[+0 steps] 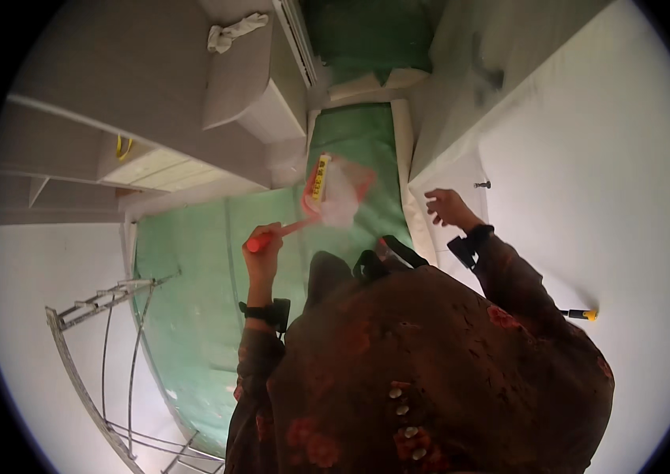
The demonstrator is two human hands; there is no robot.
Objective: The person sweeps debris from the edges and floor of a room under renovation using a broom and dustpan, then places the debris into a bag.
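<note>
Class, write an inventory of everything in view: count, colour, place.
Tool: 1, red with blurred pale head, centre
Sheeting: count unclear, green, floor
Ladder: 1, grey, lower left
Shelving: count unclear, grey, upper left
Cloth: 1, whitish, on shelving
Loop: 1, yellow, on shelving
Fitting: 1, dark, right of centre
Handle: 1, black and yellow, right
Walls: count unclear, white, both sides
Wrist straps: 2, black, one per wrist
Jacket: 1, brown, red-flowered, lower centre
Left grip: 1, bare, around the tool
Right grip: 1, bare, open, right of centre

tool [340, 193] ahead, ladder [74, 381] lower left, cloth [235, 31] on shelf [244, 83]
</note>
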